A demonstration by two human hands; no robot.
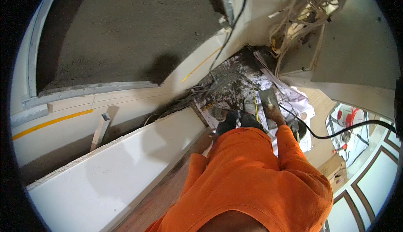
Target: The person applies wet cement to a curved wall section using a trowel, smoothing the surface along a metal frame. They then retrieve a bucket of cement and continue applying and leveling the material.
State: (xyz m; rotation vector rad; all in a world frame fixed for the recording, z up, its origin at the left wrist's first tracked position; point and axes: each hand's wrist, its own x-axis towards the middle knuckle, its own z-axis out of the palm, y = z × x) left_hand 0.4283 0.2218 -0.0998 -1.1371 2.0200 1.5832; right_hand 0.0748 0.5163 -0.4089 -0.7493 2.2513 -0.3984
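Note:
Down by my feet, my right hand (275, 115) is closed on a flat grey plastering trowel (267, 97). The trowel's blade extends away from me over the mortar-spattered sheet (294, 100); its handle is hidden by the hand. My left hand (203, 142) hangs low beside the end of the white panel (138, 148), dark and partly shaded. Its fingers do not show clearly, and I see nothing in it. Dark lumps and smears of mortar (233, 79) lie on the sheet ahead of my shoes.
Grey plaster (121, 26) fills a metal-edged wall area at upper left. A metal tube (100, 131) sticks up behind the panel. Bundled cables (302, 14) hang at upper right. A black hose (323, 136) crosses on the right, near a red-and-white bucket (351, 116) and a cardboard box (334, 171).

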